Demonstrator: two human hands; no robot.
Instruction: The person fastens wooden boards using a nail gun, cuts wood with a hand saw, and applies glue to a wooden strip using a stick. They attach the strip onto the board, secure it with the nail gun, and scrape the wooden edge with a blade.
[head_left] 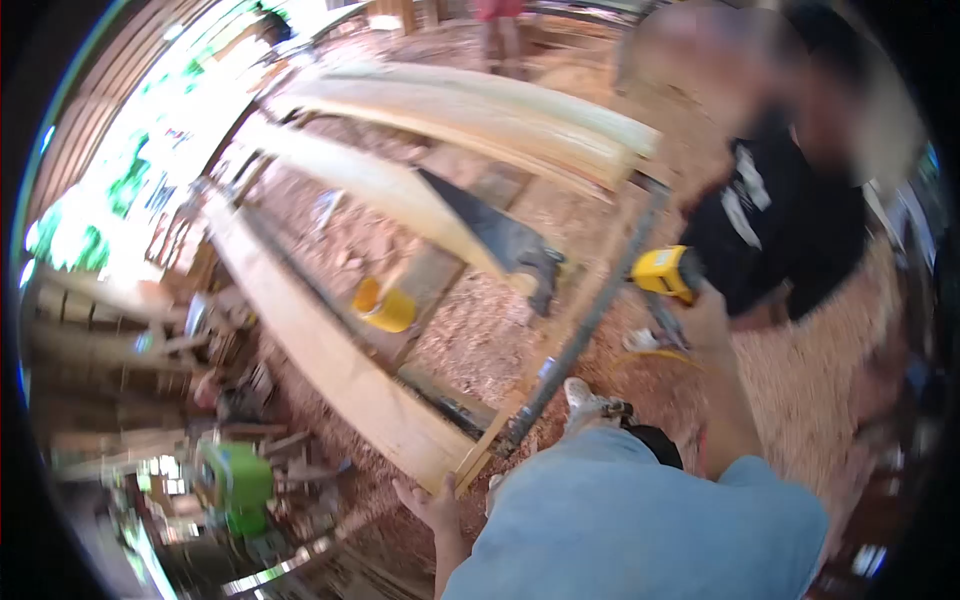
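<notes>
My left hand (432, 506), fingers spread, is at the near end of a long pale board (350, 395) on the left side of the wooden frame. My right hand (708, 312) is closed around a yellow-and-black power tool (662, 272), held beside the frame's near crosspiece (590, 310); its exact kind is unclear. A handsaw (485, 222) with a dark handle lies over the end of the middle board (375, 190). Wide pale planks (470, 110) rest along the frame's far side.
A person in a dark shirt (780, 215) is close on my right. A yellow container (388, 308) sits inside the frame among wood shavings. A green machine (237, 485) stands at lower left. Another person's legs (500, 45) show at the back.
</notes>
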